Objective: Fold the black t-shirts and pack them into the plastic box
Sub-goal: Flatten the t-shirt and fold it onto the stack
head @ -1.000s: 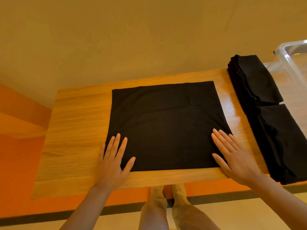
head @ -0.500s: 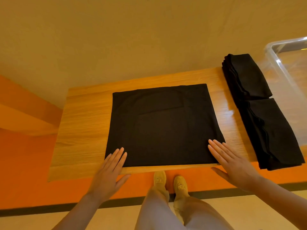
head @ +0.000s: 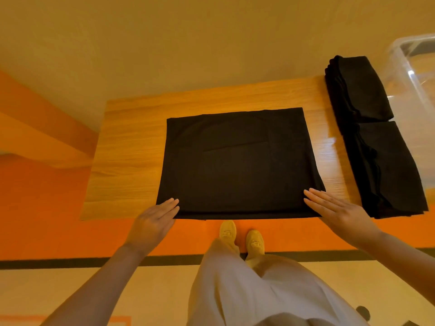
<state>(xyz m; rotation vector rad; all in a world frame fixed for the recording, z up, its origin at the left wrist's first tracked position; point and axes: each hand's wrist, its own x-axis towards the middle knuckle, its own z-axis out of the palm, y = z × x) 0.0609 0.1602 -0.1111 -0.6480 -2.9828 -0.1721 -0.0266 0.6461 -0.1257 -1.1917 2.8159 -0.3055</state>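
Observation:
A black t-shirt (head: 237, 163), folded into a flat square, lies in the middle of the wooden table (head: 131, 161), its near edge at the table's front edge. My left hand (head: 155, 220) is flat with straight fingers touching the shirt's near left corner. My right hand (head: 339, 210) is flat, fingertips on the near right corner. Two stacks of folded black t-shirts (head: 376, 147) lie end to end along the table's right side. The clear plastic box (head: 414, 74) stands at the far right, partly cut off by the frame.
The table's left part is bare wood. The table stands against a yellow wall. Below its front edge are an orange floor strip, my legs and shoes (head: 240, 236).
Both hands slid back toward the table's front edge, from resting on the shirt to just touching its near corners. The shirt now reaches the front edge. The view shifted right, showing more of the box.

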